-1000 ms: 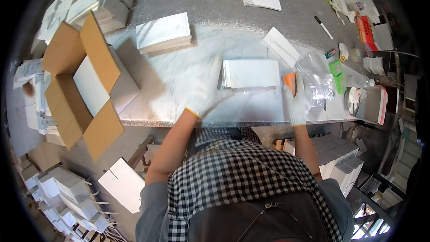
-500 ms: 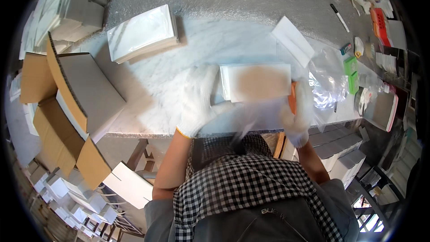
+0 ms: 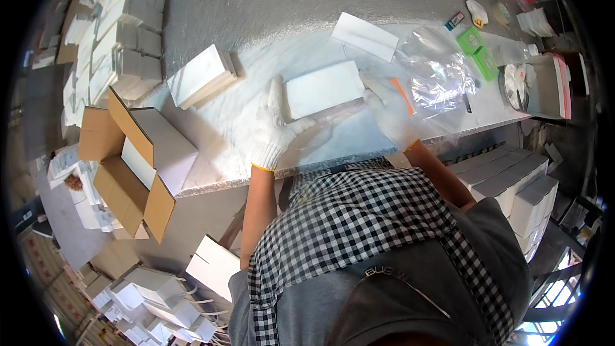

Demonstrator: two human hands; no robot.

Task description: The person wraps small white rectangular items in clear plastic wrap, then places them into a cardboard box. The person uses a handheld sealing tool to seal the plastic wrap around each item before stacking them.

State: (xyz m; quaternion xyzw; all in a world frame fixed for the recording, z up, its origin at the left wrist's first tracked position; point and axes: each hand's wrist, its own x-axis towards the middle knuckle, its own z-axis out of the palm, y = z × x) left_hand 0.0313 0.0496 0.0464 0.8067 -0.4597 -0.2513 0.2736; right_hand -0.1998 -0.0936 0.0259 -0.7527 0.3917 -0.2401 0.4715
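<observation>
Since half a second ago, your white-gloved right hand (image 3: 387,106) has come up from beside the tabletop's front edge to the right end of the stack of flat white rectangular tiles (image 3: 325,90). That hand is blurred, so you cannot tell from here whether its fingers are pinching anything. Your white-gloved left hand (image 3: 275,118) has its fingers and thumb spread apart, bracketing the stack's left end and near front corner. Between your hands, the stack lies flat on the grey tabletop (image 3: 224,16), over its pale marbled front part.

Just right of your right hand is a thin orange piece (image 3: 402,96), then a crumpled clear plastic bag (image 3: 442,74) with two green boxes (image 3: 485,64) beyond it. Behind the stack lies a flat white rectangular panel (image 3: 365,36). Farther left, you have a second stack of veined white tiles (image 3: 200,75) and, near the front edge, an open brown cardboard box (image 3: 162,208) with its flaps standing out.
</observation>
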